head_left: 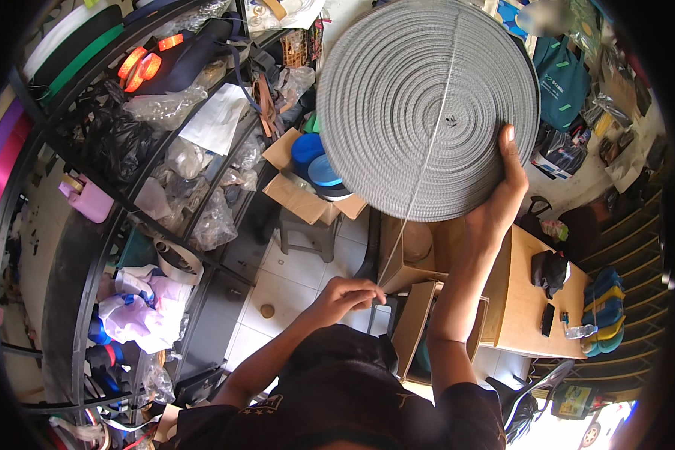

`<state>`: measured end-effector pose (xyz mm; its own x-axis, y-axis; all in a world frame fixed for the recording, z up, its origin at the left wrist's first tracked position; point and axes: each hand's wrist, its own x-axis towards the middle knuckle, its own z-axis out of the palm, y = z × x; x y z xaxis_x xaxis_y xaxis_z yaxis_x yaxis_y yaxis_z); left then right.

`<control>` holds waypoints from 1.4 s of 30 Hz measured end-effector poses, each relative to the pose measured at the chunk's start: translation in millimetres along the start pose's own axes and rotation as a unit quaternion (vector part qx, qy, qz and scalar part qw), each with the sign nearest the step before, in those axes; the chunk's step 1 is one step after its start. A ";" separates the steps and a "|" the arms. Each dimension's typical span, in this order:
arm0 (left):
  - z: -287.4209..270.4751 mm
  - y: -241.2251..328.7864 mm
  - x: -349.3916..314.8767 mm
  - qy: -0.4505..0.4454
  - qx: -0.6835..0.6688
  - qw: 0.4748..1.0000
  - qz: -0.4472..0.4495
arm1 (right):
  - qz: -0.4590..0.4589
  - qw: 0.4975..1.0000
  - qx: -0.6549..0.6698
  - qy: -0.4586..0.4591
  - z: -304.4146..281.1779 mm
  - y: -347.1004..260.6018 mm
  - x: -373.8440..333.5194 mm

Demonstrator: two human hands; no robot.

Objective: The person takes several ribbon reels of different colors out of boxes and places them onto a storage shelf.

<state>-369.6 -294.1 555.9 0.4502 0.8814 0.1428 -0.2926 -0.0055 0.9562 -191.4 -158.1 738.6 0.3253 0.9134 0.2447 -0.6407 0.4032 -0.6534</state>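
The right hand [502, 196] is raised high and holds a big flat roll of grey woven webbing [426, 109] from its edge at about 4 o'clock, thumb on the face and the fingers closed behind it. The roll stands at 12 o'clock of the view, tilted toward the camera. A thin pale string [420, 172] runs across its face from the top, down past the lower edge, to the left hand [345, 294]. This hand is at about 6 o'clock from the roll, well below it, with the fingers pinched shut on the end of the string.

To do this well, I think the string should be kept tight and pulled straight, and the roll held firm so that the coils do not slip out.

At 9 o'clock from the roll, an open brown cardboard box [300, 196] contains round blue spools of tape [316, 161]. Under the roll, another open cardboard box [412, 259] stands; its contents I cannot tell. The black metal shelf [90, 247] on the left carries clear plastic bags [195, 187].
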 end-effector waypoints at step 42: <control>-25.1 224.1 20.7 0.167 0.424 0.885 0.099 | -0.189 0.841 -0.436 -0.258 -54.4 -9.9 -48.8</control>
<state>-447.0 -265.2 766.7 0.1452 0.9135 0.3802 0.4635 -0.4023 0.7895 -163.0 -209.8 694.1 -0.0978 0.7223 0.6847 0.2670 0.6818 -0.6811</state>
